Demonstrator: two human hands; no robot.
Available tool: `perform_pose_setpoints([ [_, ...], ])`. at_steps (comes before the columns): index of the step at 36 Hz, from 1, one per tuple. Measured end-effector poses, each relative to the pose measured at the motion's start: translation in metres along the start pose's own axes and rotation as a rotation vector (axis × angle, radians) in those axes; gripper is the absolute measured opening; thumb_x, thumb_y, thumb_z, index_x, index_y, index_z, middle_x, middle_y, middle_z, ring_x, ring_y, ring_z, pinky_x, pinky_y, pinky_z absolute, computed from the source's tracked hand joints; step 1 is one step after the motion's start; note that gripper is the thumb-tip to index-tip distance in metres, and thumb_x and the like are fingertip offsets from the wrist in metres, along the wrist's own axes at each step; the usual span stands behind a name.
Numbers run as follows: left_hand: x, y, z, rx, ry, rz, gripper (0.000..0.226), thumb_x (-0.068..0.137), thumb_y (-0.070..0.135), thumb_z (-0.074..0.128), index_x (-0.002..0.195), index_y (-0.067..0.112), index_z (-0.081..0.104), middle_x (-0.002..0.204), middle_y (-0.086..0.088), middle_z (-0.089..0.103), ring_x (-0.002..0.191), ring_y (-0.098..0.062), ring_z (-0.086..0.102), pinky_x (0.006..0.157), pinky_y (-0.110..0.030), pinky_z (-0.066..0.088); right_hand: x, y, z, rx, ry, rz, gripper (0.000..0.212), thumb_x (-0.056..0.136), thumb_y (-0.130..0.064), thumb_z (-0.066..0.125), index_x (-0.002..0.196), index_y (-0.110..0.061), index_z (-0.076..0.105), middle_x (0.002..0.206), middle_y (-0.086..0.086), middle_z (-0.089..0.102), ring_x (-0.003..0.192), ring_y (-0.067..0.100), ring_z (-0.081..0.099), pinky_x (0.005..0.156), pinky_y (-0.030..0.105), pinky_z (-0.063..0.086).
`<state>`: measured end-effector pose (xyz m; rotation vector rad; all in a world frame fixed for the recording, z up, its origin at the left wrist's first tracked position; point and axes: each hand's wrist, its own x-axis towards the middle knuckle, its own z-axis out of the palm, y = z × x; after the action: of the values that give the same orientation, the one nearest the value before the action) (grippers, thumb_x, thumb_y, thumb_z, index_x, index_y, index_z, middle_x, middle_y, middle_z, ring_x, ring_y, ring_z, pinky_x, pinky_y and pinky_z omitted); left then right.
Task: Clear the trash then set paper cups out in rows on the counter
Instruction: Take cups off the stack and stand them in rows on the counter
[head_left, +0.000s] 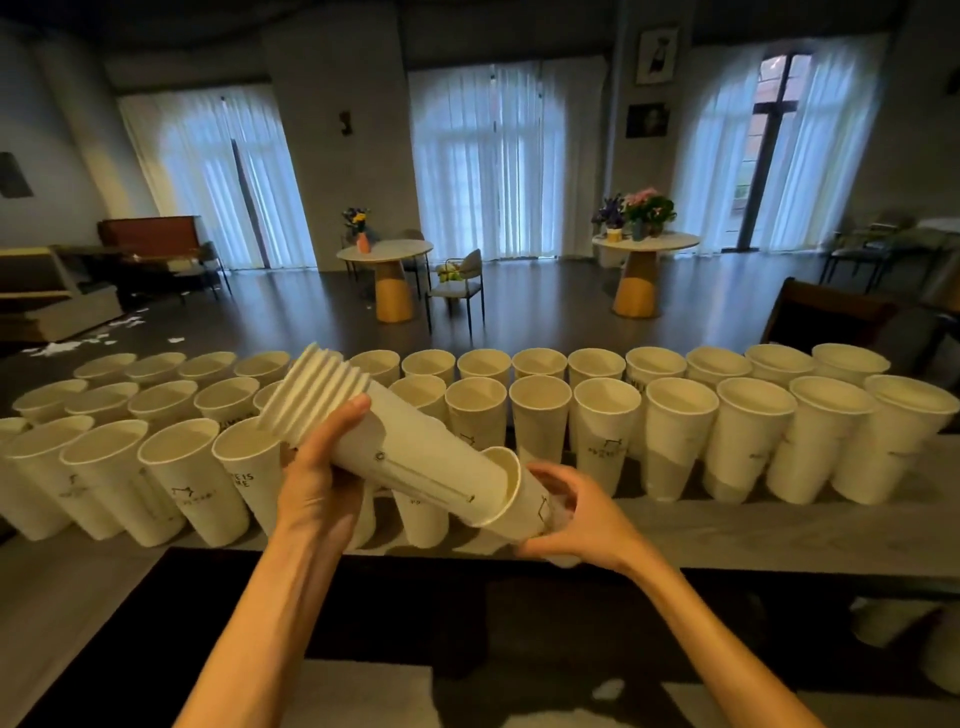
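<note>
My left hand (322, 467) grips a nested stack of white paper cups (395, 447), tilted with its rims up and to the left. My right hand (576, 514) pinches the bottom cup (519, 512) at the stack's lower right end, which sits partly pulled off the stack. Three rows of upright paper cups (540, 415) stand on the grey counter (779, 530) behind my hands, spanning almost its whole width.
The counter's near edge drops to a dark lower surface (467, 613). More white cups (898, 634) sit low at the right. Beyond the counter are two round tables (387, 252) with flowers, chairs, and paper scraps on the floor (78, 345) at far left.
</note>
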<state>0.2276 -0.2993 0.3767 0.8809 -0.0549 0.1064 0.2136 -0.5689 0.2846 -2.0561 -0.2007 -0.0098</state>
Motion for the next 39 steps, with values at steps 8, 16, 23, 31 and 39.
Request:
perform_pose_setpoints([
  [8, -0.021, 0.035, -0.016, -0.129, 0.118, -0.022, 0.050, 0.077, 0.023, 0.074, 0.126, 0.012, 0.068, 0.112, -0.003, 0.076, 0.097, -0.017, 0.073, 0.081, -0.031, 0.060, 0.030, 0.004, 0.020, 0.129, 0.160, -0.008, 0.092, 0.062, -0.025, 0.093, 0.139, -0.033, 0.043, 0.122, -0.020, 0.049, 0.116, 0.001, 0.046, 0.096, 0.022, 0.040],
  [16, -0.038, 0.025, -0.024, -0.130, 0.123, -0.094, 0.111, 0.029, 0.030, 0.101, 0.132, 0.013, 0.066, 0.119, -0.007, 0.074, 0.103, -0.021, 0.072, 0.089, -0.039, 0.058, 0.044, 0.007, 0.046, 0.184, 0.153, 0.070, 0.104, 0.056, -0.041, 0.094, 0.145, -0.030, 0.040, 0.142, -0.005, 0.052, 0.129, 0.015, 0.049, 0.102, 0.035, 0.045],
  [23, -0.040, -0.008, -0.003, -0.141, 0.027, -0.194, 0.110, 0.023, 0.036, 0.102, 0.125, 0.016, 0.069, 0.119, -0.010, 0.074, 0.099, -0.022, 0.074, 0.087, -0.042, 0.060, 0.013, 0.019, 0.038, 0.160, 0.321, 0.245, 0.080, 0.063, -0.034, 0.091, 0.130, -0.017, 0.051, 0.116, -0.002, 0.065, 0.101, 0.012, 0.063, 0.082, 0.023, 0.052],
  [31, -0.053, -0.059, 0.019, 0.004, -0.125, -0.355, 0.117, 0.030, 0.042, 0.101, 0.134, 0.009, 0.062, 0.124, -0.018, 0.071, 0.104, -0.029, 0.070, 0.078, -0.042, 0.061, -0.042, -0.022, 0.018, 0.837, -0.337, 0.286, 0.073, 0.095, -0.067, 0.035, 0.139, -0.012, 0.055, 0.124, 0.023, 0.060, 0.108, 0.035, 0.059, 0.096, 0.045, 0.048],
  [39, -0.030, -0.075, 0.001, 0.190, -0.294, -0.165, 0.099, 0.048, 0.033, 0.090, 0.139, 0.015, 0.055, 0.129, -0.015, 0.067, 0.121, -0.031, 0.064, 0.088, -0.044, 0.059, -0.059, -0.034, 0.008, 0.443, -0.283, 0.255, 0.077, 0.075, -0.057, 0.074, 0.135, -0.014, 0.054, 0.129, 0.019, 0.063, 0.112, 0.034, 0.064, 0.096, 0.043, 0.053],
])
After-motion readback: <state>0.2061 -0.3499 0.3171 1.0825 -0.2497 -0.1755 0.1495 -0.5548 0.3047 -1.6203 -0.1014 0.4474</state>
